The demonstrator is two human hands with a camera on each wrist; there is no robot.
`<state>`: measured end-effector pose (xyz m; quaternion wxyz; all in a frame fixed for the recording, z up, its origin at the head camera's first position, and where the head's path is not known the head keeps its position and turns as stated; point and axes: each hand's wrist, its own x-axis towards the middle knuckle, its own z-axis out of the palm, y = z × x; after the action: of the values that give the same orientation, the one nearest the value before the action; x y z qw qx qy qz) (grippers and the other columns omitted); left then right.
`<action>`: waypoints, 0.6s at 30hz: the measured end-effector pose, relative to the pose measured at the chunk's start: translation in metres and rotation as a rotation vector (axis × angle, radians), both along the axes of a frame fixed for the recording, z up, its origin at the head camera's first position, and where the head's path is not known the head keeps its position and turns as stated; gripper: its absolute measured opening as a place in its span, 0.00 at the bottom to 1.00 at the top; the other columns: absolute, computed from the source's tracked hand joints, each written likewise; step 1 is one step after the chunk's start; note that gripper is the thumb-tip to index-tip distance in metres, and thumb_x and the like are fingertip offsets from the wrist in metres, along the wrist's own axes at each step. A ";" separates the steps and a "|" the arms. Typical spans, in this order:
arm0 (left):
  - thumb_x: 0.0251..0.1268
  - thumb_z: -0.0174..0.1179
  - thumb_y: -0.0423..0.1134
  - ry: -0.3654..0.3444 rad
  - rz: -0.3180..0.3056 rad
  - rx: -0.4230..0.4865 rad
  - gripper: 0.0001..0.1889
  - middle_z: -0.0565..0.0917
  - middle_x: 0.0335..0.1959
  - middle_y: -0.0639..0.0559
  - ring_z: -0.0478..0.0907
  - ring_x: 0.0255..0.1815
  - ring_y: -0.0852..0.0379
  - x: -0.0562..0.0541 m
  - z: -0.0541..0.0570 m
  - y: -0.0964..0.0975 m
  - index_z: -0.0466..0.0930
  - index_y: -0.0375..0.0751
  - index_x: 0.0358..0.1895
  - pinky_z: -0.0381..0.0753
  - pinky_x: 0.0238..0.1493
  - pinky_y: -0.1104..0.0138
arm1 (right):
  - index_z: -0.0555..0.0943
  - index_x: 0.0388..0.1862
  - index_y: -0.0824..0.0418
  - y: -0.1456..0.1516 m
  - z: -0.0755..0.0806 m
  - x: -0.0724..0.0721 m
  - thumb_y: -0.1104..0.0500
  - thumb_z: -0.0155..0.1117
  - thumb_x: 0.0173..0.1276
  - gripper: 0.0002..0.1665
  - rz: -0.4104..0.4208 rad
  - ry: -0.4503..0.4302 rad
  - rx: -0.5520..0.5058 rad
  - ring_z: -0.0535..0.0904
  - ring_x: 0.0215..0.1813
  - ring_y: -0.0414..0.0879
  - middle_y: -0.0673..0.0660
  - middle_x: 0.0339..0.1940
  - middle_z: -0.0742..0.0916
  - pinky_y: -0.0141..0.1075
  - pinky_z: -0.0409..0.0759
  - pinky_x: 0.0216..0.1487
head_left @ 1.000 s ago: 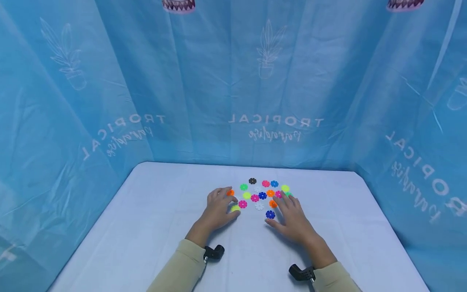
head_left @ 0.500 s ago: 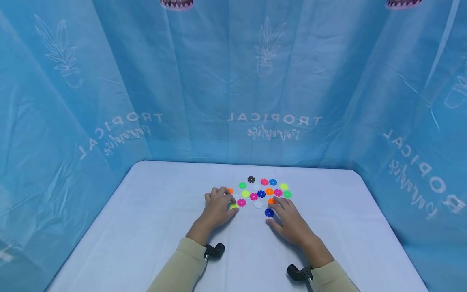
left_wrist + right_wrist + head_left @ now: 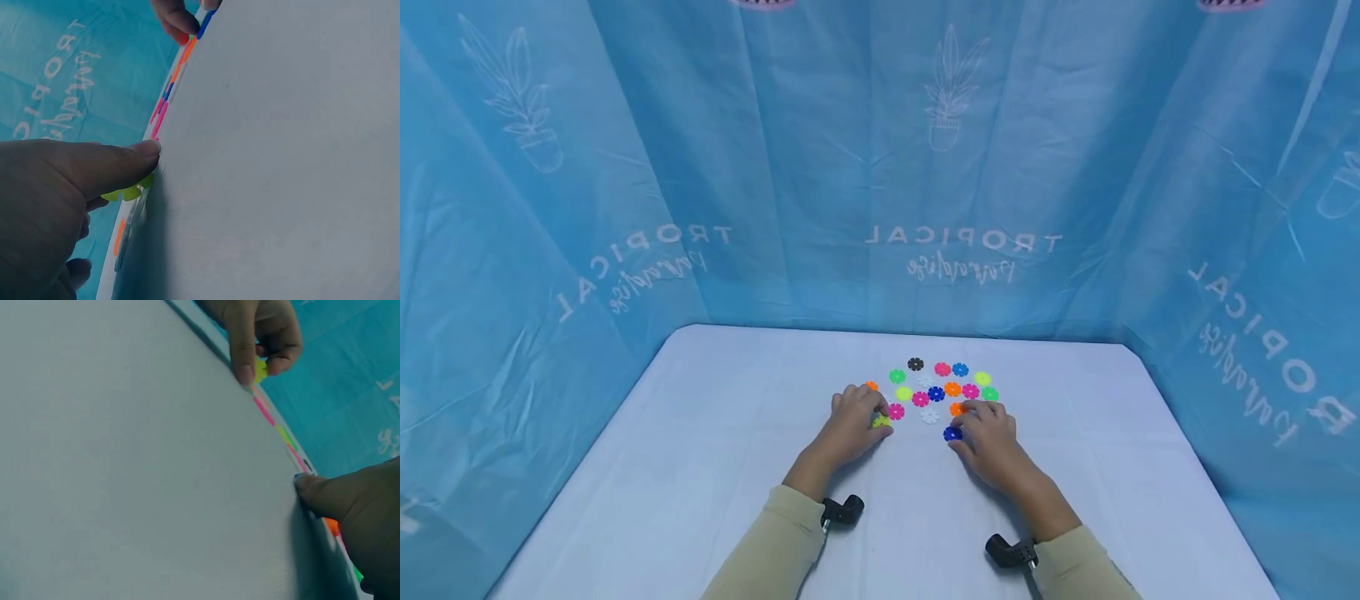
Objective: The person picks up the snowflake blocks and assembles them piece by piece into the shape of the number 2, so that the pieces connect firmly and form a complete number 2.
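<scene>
My left hand (image 3: 848, 427) pinches a yellow notched plastic disc (image 3: 882, 422) between thumb and fingertips. In the left wrist view this yellow disc (image 3: 130, 192) is tilted up off the white table. To the right, my right hand (image 3: 994, 446) has its thumb and curled fingers at the edges of a dark blue notched disc (image 3: 951, 433). An orange disc (image 3: 957, 409) lies partly hidden under those right fingers. Another orange disc (image 3: 871, 386) shows just beyond the left hand. A pink disc (image 3: 896, 412) and a clear disc (image 3: 930, 416) lie between the hands.
Several more flat discs lie loosely grouped beyond the hands, among them a black disc (image 3: 915, 364) and a green disc (image 3: 990, 394). The white table (image 3: 737, 400) ends at a blue printed curtain (image 3: 820, 167) at the back and sides.
My left fingers have drawn in and lifted the yellow disc's edge. My right fingers have pulled back from the far discs and curled in around the dark blue disc.
</scene>
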<state>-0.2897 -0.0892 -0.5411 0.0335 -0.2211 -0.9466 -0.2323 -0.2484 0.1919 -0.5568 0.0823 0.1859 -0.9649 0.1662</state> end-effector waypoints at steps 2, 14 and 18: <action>0.61 0.80 0.43 0.011 -0.018 0.028 0.14 0.78 0.39 0.62 0.73 0.46 0.59 0.002 0.000 0.001 0.82 0.50 0.42 0.68 0.54 0.55 | 0.87 0.51 0.54 0.000 0.003 -0.003 0.49 0.81 0.65 0.19 -0.027 -0.047 -0.042 0.66 0.68 0.61 0.60 0.63 0.79 0.58 0.70 0.61; 0.66 0.76 0.35 0.041 -0.047 0.304 0.08 0.87 0.40 0.60 0.80 0.39 0.63 0.013 -0.008 0.003 0.91 0.46 0.46 0.84 0.46 0.70 | 0.78 0.40 0.52 -0.007 0.012 -0.007 0.64 0.83 0.62 0.19 0.002 -0.193 -0.375 0.78 0.41 0.43 0.44 0.34 0.81 0.37 0.83 0.47; 0.68 0.74 0.35 0.020 -0.037 0.413 0.08 0.88 0.41 0.60 0.82 0.39 0.64 0.017 -0.008 0.005 0.90 0.45 0.48 0.84 0.45 0.69 | 0.80 0.40 0.52 -0.012 0.012 -0.003 0.62 0.80 0.66 0.15 -0.009 -0.254 -0.578 0.81 0.36 0.45 0.46 0.34 0.85 0.33 0.84 0.41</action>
<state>-0.2723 -0.0841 -0.5489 0.0833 -0.2291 -0.8743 -0.4197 -0.2518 0.1801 -0.5446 0.0110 0.1282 -0.8812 0.4549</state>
